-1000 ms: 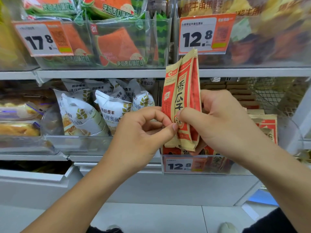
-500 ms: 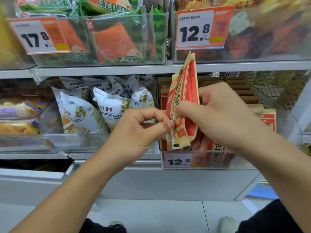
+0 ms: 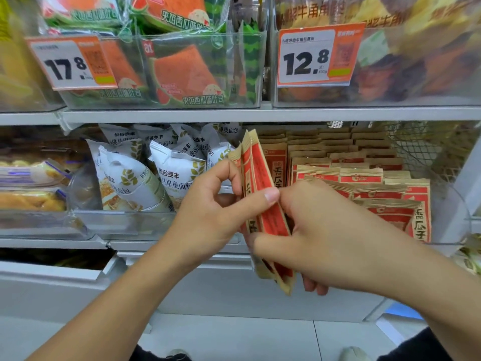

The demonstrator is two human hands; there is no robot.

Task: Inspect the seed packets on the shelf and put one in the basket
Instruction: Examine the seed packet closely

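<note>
I hold red and tan seed packets (image 3: 260,175) upright in front of the middle shelf, seen nearly edge-on. My left hand (image 3: 210,220) pinches them from the left between thumb and forefinger. My right hand (image 3: 320,238) grips their lower half from the right, fingers curled behind. More packets of the same kind (image 3: 364,178) stand in rows in a clear bin to the right. No basket shows in this view.
White bread bags (image 3: 156,175) fill the bin to the left of the packets. Watermelon-print toast packs (image 3: 182,74) and price tags (image 3: 316,56) sit on the shelf above. A wire basket wall (image 3: 426,149) stands at the far right. Pale floor lies below.
The packets have come down and tilted, their tops leaning left, and both hands have dropped lower in front of the shelf edge. The camera has moved closer.
</note>
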